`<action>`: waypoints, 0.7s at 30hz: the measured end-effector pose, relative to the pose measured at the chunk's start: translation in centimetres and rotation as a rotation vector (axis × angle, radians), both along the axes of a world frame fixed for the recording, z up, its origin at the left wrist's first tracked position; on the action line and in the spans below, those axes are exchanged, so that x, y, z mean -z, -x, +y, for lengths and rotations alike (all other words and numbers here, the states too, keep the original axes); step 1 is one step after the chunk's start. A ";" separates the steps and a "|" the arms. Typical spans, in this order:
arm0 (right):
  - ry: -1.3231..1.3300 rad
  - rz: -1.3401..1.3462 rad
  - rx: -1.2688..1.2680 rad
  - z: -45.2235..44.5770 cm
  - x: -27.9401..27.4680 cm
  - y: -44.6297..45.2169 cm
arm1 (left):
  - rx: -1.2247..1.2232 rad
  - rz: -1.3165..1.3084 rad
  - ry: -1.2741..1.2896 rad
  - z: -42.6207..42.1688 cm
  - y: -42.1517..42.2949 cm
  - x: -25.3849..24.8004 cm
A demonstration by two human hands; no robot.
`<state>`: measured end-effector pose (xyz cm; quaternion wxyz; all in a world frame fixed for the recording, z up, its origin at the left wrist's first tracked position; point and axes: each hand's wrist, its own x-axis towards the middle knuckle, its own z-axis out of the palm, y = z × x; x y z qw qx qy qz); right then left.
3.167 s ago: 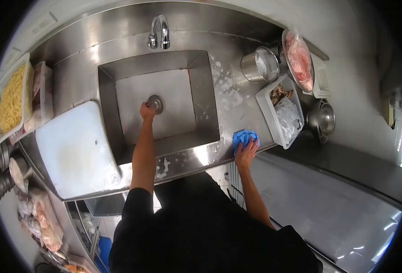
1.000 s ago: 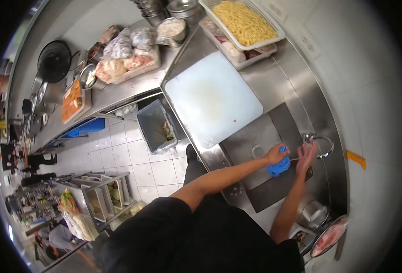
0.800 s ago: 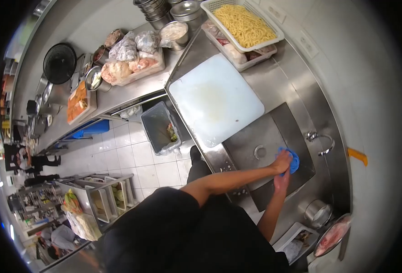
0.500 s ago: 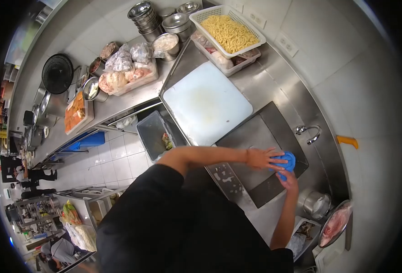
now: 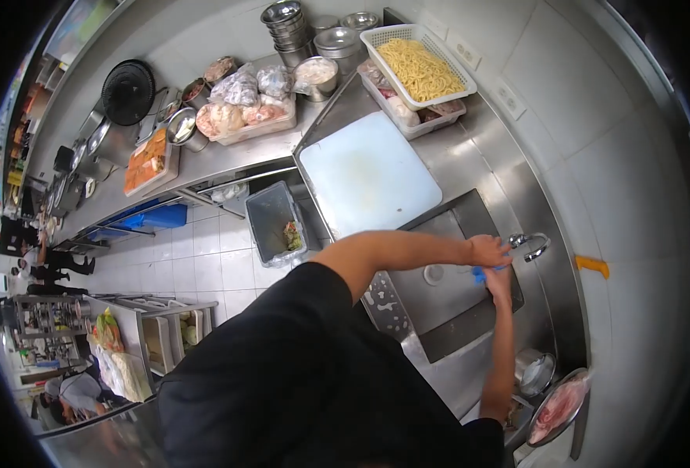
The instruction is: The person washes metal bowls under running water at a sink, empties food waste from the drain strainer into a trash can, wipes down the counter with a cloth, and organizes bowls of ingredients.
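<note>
Over the sink [image 5: 454, 335] both hands are together, with a crumpled blue thing that looks like a cloth [image 5: 479, 274] squeezed between them. My left hand [image 5: 489, 251] is closed over it from above, close to the tap [image 5: 530, 246]. From below, my right hand [image 5: 499, 282] grips the same cloth. Most of the cloth is hidden by the fingers; only small blue bits show. Beside the sink lies a white cutting board [image 5: 368, 175] with a faint yellowish stain.
A white basket of noodles [image 5: 419, 70] sits on a meat container behind the board. A grey bin [image 5: 271, 226] holds scraps. A plate of meat [image 5: 559, 409] and a metal pot [image 5: 533, 370] stand right of the sink. An orange-handled tool [image 5: 592, 266] is by the wall.
The blue cloth, a visible bundle before, is now mostly hidden inside my closed hands. My left hand's fingers have curled from spread to gripping. Both hands moved nearer the tap, and the view shifted.
</note>
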<state>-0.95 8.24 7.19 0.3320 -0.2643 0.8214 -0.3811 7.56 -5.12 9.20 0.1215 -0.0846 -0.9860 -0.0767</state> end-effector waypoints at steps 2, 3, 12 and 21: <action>0.168 0.424 -0.063 0.1 2.1 1.1 | -0.261 -0.068 -0.332 0.0 0.5 1.6; 0.228 0.072 0.049 0.2 1.4 0.5 | -0.395 -0.095 -0.500 0.0 0.8 2.5; 0.475 -1.140 0.240 2.2 8.8 -1.6 | -0.336 -0.302 -0.496 1.6 -9.1 -1.5; 0.040 -0.838 -0.253 1.4 2.6 1.0 | 0.429 0.235 0.074 -3.5 -6.1 -0.9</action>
